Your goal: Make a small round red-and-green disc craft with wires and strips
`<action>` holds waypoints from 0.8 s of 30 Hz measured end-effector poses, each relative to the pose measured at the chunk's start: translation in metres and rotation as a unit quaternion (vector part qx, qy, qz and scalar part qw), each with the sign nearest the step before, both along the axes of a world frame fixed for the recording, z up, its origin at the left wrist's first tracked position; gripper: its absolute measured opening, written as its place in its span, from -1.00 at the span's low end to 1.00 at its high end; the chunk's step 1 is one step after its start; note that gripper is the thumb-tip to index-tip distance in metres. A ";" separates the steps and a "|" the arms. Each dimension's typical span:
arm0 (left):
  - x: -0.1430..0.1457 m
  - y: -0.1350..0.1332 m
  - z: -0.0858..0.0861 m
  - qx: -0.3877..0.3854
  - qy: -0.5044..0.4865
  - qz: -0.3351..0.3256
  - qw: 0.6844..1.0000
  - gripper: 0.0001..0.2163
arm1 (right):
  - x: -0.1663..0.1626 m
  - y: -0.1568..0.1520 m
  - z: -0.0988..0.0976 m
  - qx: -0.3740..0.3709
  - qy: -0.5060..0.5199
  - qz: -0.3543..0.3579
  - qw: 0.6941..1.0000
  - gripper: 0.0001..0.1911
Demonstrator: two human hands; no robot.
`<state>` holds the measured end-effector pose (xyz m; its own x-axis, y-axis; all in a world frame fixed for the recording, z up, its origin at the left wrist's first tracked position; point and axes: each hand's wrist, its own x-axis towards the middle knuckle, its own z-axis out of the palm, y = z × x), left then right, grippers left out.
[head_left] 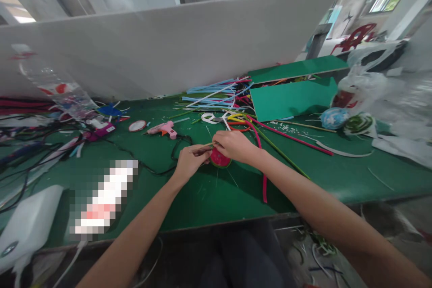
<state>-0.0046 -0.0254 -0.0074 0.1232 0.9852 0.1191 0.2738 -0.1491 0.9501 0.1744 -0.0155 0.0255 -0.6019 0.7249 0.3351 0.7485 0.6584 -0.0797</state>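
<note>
Head view: left hand (189, 161) pinches one end of a thin stick (203, 147); right hand (233, 145) is closed on its other end, touching a red-and-green round piece (220, 159) just above the green table (209, 193). Pink glue gun (164, 129) lies near, strip pile (221, 94) behind.

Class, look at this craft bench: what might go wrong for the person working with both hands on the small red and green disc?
1. The pink glue gun lies close to the left hand; if hot, it might burn.
2. Its black cord loops beside the hands and may snag.
3. The right hand covers part of the red and green disc, so the thin stick might slip unseen.
</note>
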 end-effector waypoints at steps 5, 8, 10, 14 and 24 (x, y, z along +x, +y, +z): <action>0.001 0.002 -0.002 -0.021 -0.046 -0.011 0.999 -0.82 | 0.000 -0.003 0.002 -0.017 -0.020 -0.036 0.999 -0.80; 0.001 0.003 -0.003 -0.012 -0.037 -0.012 0.999 -0.84 | -0.002 -0.005 0.003 -0.031 -0.018 -0.049 0.998 -0.79; 0.000 0.003 -0.004 0.006 -0.014 -0.007 1.000 -0.87 | -0.002 -0.004 0.002 -0.040 0.000 -0.048 0.998 -0.80; -0.001 0.003 -0.005 0.003 0.006 0.005 1.000 -0.91 | 0.006 0.001 0.004 -0.073 0.113 -0.052 0.990 -0.84; -0.005 0.004 -0.007 0.010 0.021 0.001 1.000 -0.86 | 0.041 0.005 0.019 -0.056 0.114 -0.092 0.988 -0.66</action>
